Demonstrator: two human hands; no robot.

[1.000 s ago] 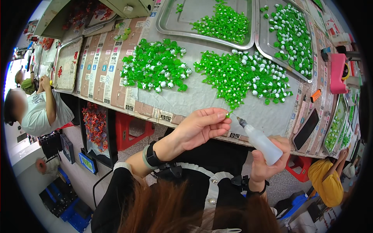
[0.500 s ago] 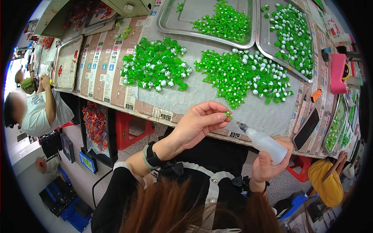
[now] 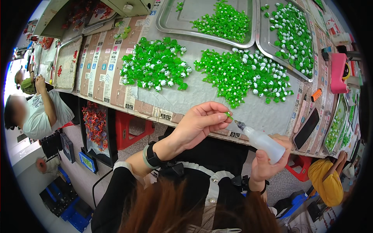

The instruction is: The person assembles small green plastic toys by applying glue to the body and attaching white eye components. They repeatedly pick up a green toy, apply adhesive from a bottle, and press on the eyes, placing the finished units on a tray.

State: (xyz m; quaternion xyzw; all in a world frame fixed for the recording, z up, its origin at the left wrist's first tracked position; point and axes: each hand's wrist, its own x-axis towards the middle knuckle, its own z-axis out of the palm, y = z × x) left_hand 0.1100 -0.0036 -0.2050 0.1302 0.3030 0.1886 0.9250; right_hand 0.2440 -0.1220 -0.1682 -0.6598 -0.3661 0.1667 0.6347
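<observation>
Bottle, translucent white, fills right hand; left hand pinches tiny green piece.

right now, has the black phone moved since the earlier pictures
No. Judged against the front edge of the table, the black phone lies in the same place, at the same slant.

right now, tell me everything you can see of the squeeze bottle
The squeeze bottle looks like soft, translucent whitish plastic, with a rounded body narrowing through a sloped shoulder to a dark collar and a thin tip. It is held tilted near the table's front edge, base toward the right hand, whose thumb and fingers grip its lower body. The tip points toward the small green piece in the left hand; whether they touch, I cannot tell.
</observation>
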